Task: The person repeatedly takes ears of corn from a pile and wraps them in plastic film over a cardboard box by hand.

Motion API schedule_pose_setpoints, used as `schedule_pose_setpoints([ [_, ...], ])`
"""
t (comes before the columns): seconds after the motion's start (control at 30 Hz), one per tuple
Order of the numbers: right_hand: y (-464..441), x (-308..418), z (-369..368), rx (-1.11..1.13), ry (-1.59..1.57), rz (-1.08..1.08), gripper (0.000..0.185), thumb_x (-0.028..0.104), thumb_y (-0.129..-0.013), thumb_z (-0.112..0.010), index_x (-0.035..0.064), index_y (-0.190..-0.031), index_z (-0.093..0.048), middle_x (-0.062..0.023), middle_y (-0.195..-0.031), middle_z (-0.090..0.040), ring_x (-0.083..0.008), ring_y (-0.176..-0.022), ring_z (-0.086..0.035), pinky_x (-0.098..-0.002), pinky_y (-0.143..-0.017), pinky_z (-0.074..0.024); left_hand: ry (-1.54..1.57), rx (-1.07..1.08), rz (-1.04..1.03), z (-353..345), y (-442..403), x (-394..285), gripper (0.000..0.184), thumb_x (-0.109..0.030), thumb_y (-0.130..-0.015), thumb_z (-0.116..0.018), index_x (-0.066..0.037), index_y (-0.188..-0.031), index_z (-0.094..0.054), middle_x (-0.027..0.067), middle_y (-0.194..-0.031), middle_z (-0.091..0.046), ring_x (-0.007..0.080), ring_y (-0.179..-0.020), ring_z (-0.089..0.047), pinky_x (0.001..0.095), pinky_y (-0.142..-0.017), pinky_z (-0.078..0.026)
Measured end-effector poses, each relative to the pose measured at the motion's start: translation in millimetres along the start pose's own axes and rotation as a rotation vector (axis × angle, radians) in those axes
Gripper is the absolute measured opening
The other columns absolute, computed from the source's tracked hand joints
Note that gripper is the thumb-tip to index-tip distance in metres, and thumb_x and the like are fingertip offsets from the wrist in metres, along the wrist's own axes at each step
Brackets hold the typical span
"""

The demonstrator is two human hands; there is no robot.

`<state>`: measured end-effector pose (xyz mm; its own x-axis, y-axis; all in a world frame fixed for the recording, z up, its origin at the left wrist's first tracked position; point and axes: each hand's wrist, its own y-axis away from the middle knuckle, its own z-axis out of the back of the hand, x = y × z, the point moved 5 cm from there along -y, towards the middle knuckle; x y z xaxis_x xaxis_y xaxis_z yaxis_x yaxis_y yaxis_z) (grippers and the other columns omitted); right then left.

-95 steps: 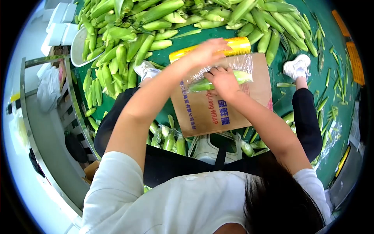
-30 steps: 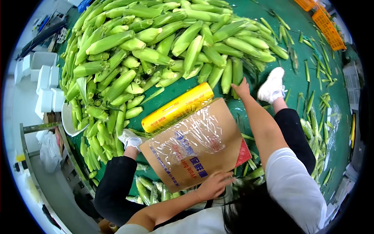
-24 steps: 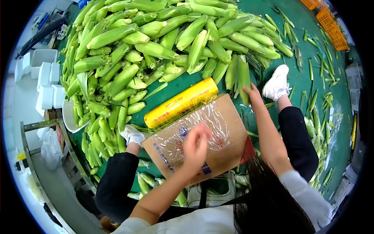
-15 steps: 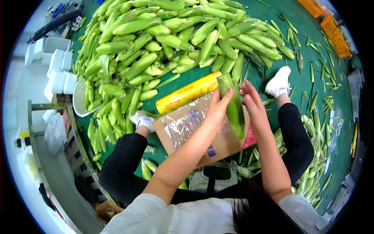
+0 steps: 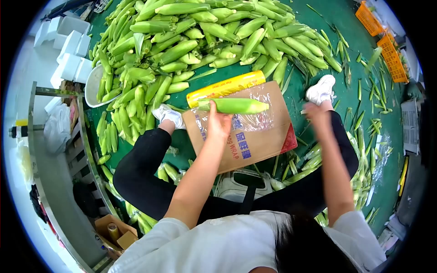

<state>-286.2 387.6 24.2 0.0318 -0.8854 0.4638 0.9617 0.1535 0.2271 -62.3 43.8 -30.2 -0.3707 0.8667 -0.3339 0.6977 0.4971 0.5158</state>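
Note:
An ear of corn (image 5: 246, 106) in green husk lies level above the cardboard box (image 5: 268, 148), with my left hand (image 5: 219, 123) closed around its left end. The box's top carries clear plastic film (image 5: 261, 122) and printed lettering. Along the far edge of the box rests a yellow roll of plastic wrap (image 5: 227, 87). My right hand (image 5: 317, 117) is off to the right, beside the right knee and shoe, apart from the corn. Motion smears its fingers, so I cannot make out whether it holds anything.
A large heap of corn (image 5: 218, 32) covers the green floor ahead. Film-wrapped ears (image 5: 359, 159) lie to the right, among loose husk strips. Orange crates (image 5: 392, 57) stand at the far right, a white basin (image 5: 94, 86) and metal frame (image 5: 34, 136) at left.
The corn has turned from upright to level and moved left with my left hand. My right hand has swung right, away from it. A blurred green piece now appears near the orange crates.

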Motion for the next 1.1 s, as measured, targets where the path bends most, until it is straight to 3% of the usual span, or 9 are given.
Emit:
schedule_pose_setpoints([
  [0.17,91,77,-135,0.004,0.023,0.098,0.032,0.036,-0.086,-0.074,0.0050,-0.095,-0.072,-0.0176,-0.098,-0.070,-0.0328,-0.089,-0.068,-0.0426,-0.081,-0.0537,-0.211,-0.146,-0.176,17,4,9,0.063,-0.032,-0.101,-0.061,-0.008,-0.149,-0.028,0.0112,-0.146,-0.043,0.0287,-0.131,-0.047,0.0513,-0.109,-0.042],
  [0.23,85,60,-154,0.124,-0.421,-0.102,0.024,0.029,-0.090,-0.071,0.0051,-0.096,-0.070,-0.0145,-0.096,-0.069,-0.0280,-0.092,-0.067,-0.0382,-0.081,-0.0530,-0.411,-0.163,-0.245,20,10,-3,0.060,-0.034,-0.102,-0.059,-0.010,-0.149,-0.030,0.0121,-0.145,-0.044,0.0289,-0.133,-0.046,0.0525,-0.113,-0.039],
  [0.33,85,64,-148,0.228,-1.233,-0.259,0.009,0.013,-0.094,-0.065,0.0054,-0.097,-0.063,-0.0118,-0.105,-0.069,-0.0287,-0.096,-0.064,-0.0384,-0.083,-0.0507,-0.746,-0.282,-0.201,44,7,-15,0.046,-0.038,-0.098,-0.065,-0.006,-0.129,-0.055,0.0074,-0.119,-0.063,0.0182,-0.102,-0.061,0.0333,-0.085,-0.052],
  [0.43,96,151,-113,-0.125,-0.527,0.666,0.014,0.009,-0.088,-0.070,0.0052,-0.095,-0.059,-0.0128,-0.115,-0.067,-0.0309,-0.102,-0.062,-0.0393,-0.088,-0.0486,-0.899,-0.416,-0.231,53,10,-12,0.046,-0.043,-0.095,-0.068,-0.003,-0.115,-0.064,0.0072,-0.101,-0.069,0.0152,-0.082,-0.063,0.0305,-0.070,-0.052],
  [0.47,87,151,-145,0.123,-0.444,0.668,0.030,0.011,-0.079,-0.079,0.0060,-0.096,-0.055,-0.0118,-0.123,-0.064,-0.0341,-0.108,-0.059,-0.0412,-0.092,-0.0471,-1.014,-0.413,-0.243,45,12,-14,0.049,-0.042,-0.094,-0.069,0.001,-0.116,-0.064,0.0123,-0.104,-0.070,0.0213,-0.088,-0.066,0.0345,-0.077,-0.052],
  [0.57,94,181,-150,0.018,-0.195,1.004,0.049,0.020,-0.071,-0.085,0.0080,-0.110,-0.058,-0.0109,-0.127,-0.062,-0.0360,-0.108,-0.059,-0.0446,-0.092,-0.0468,-1.572,-0.288,-0.318,57,14,-24,0.049,-0.047,-0.090,-0.070,-0.001,-0.107,-0.064,0.0168,-0.097,-0.066,0.0395,-0.093,-0.062,0.0476,-0.086,-0.048],
  [0.63,89,186,-152,0.072,-0.057,1.076,0.075,0.026,-0.068,-0.085,0.0189,-0.136,-0.054,-0.0069,-0.130,-0.060,-0.0316,-0.110,-0.058,-0.0438,-0.094,-0.0453,-2.254,0.125,-0.557,24,76,-33,0.041,-0.040,-0.087,-0.073,-0.004,-0.105,-0.063,0.0156,-0.114,-0.060,0.0354,-0.111,-0.055,0.0479,-0.095,-0.041],
  [0.93,90,168,-138,0.328,0.154,1.221,0.078,0.018,-0.072,-0.081,0.0322,-0.143,-0.053,-0.0039,-0.132,-0.057,-0.0287,-0.117,-0.054,-0.0436,-0.098,-0.0422,-2.166,0.954,-0.686,50,93,-99,0.012,-0.014,-0.092,-0.065,-0.006,-0.093,-0.056,0.0128,-0.097,-0.062,0.0337,-0.103,-0.061,0.0438,-0.111,-0.041],
  [1.1,114,160,-110,0.607,0.226,1.194,0.062,0.024,-0.080,-0.077,0.0304,-0.138,-0.057,-0.0077,-0.129,-0.057,-0.0300,-0.119,-0.053,-0.0448,-0.102,-0.0402,-2.114,0.969,-0.287,33,79,-94,0.012,-0.016,-0.097,-0.060,-0.006,-0.098,-0.053,0.0156,-0.093,-0.060,0.0380,-0.090,-0.062,0.0479,-0.075,-0.050],
])
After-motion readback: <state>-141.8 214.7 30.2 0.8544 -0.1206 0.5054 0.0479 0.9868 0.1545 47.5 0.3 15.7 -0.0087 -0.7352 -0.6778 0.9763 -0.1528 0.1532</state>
